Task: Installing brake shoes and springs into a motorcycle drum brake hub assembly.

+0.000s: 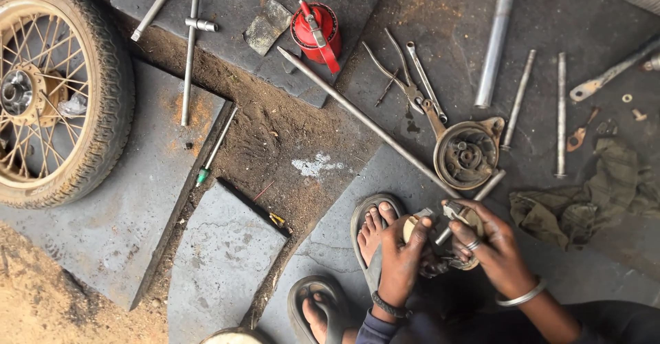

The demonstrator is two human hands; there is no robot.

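The person sits low on the ground, and both hands meet just in front of the feet. The left hand (401,256) is closed around a small round metal part (412,226). The part sits at the top of that hand, with the thumb and fingers wrapped over it, so only a pale bit of it shows. The right hand (489,244) is closed too. It holds a thin metal tool (474,196) that sticks up and away from the fingers. The low end of the tool goes down between the two hands, right beside the round part. I cannot tell if the tool touches the part, because the fingers hide that spot.

The left foot in a sandal (371,230) is just beside the left hand. A round brake plate (466,155) lies on the ground near the top of the tool. A long thin rod (364,120) lies at a slant across the stone slab (117,213). A red oil can (315,29) stands farther off. A spoked wheel (55,90) lies flat at the far left. A green rag (584,200) lies crumpled to the right of the hands.
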